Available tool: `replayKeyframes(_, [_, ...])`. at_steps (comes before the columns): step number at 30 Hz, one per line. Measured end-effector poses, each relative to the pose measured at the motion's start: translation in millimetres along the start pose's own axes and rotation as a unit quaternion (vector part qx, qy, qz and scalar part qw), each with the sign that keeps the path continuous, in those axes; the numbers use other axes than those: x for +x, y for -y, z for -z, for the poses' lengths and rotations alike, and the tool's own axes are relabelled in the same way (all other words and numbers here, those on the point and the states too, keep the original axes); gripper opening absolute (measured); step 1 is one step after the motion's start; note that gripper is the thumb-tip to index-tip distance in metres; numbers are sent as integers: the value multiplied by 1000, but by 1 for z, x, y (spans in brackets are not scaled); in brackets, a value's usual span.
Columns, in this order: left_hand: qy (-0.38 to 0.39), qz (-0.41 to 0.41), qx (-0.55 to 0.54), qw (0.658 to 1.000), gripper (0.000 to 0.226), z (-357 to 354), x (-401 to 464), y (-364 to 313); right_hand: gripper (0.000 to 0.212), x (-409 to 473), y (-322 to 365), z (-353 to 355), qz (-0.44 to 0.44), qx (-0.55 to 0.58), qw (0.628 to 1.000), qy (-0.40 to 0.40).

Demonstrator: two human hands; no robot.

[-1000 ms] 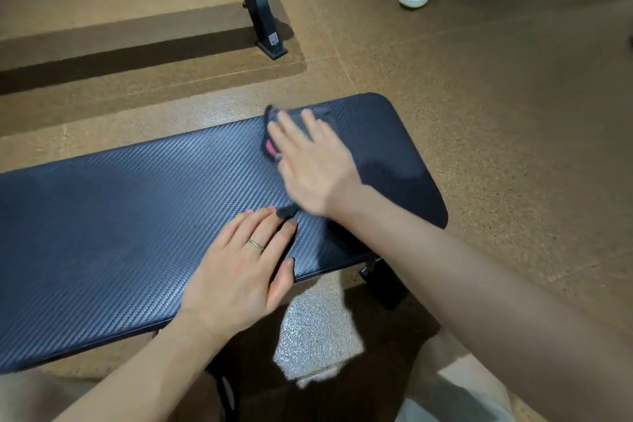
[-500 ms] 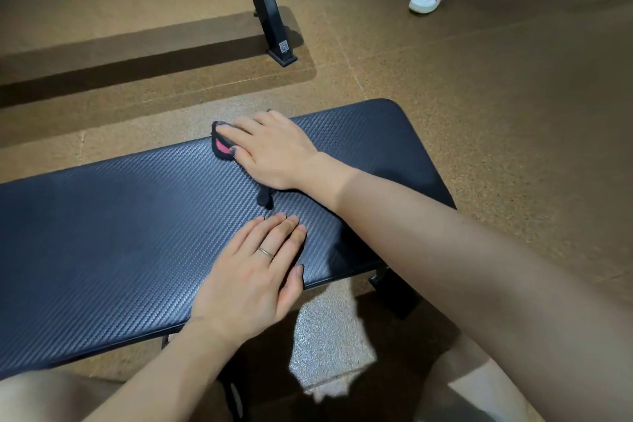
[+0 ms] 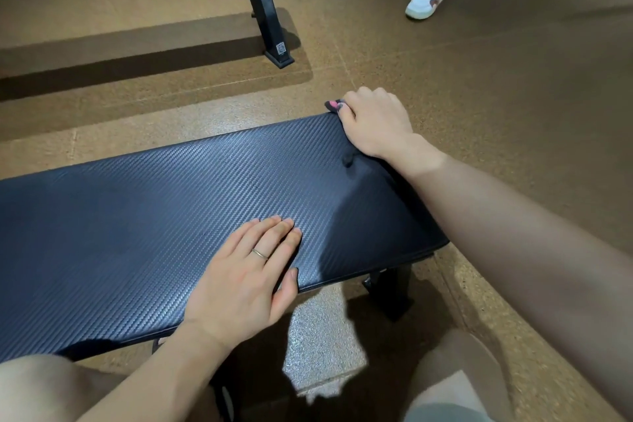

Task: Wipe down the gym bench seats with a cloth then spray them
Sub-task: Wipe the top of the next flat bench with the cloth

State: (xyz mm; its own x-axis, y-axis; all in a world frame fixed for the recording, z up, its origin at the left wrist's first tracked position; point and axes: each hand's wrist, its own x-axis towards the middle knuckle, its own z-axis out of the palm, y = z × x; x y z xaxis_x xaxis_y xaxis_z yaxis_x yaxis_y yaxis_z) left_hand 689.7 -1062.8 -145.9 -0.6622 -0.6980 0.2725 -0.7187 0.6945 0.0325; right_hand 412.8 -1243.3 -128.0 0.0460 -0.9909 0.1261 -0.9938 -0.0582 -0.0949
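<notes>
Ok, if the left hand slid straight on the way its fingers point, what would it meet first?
Bare bench pad at first; the left hand points up-right, roughly toward the right hand gripping the cloth at the far corner.

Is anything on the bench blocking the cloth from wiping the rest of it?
Only the person's own left hand, resting flat near the front edge of the bench seat. The right hand grips the cloth at the far corner; nothing else lies on the seat.

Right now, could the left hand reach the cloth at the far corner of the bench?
Probably yes. The left hand lies flat on the bench seat, with bare seat between it and the cloth, but the right hand covers most of the cloth.
</notes>
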Motion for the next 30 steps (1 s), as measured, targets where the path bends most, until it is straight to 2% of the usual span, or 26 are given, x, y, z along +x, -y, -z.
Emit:
replayKeyframes(4, [-10,1,1,1000,48,0,0,1,45,-9,-21,4,-129,82,988,35])
replayKeyframes(10, [-6,-3,7,1000,49,-1,-1,0,41,-91,-23,9,-247,134,959,25])
replayKeyframes(13, [-2,-3,17,1000,50,0,-1,-1,37,-163,-13,17,-261,78,962,3])
replayKeyframes(16, [3,-3,21,1000,50,-1,-1,-2,43,-199,1,23,-265,41,963,-12])
replayKeyframes(22, [-6,-4,18,1000,50,-2,-1,-1,58,-113,11,2,-288,12,957,-15])
replayKeyframes(25, [-10,-7,16,1000,49,-2,-1,0,65,-60,26,-2,-287,15,957,33])
replayKeyframes(28, [-10,-6,16,1000,49,0,0,0,65,-41,31,2,-244,3,968,63])
replayKeyframes(30, [-7,-3,15,1000,49,0,-1,-1,64,-59,29,6,-183,2,981,68])
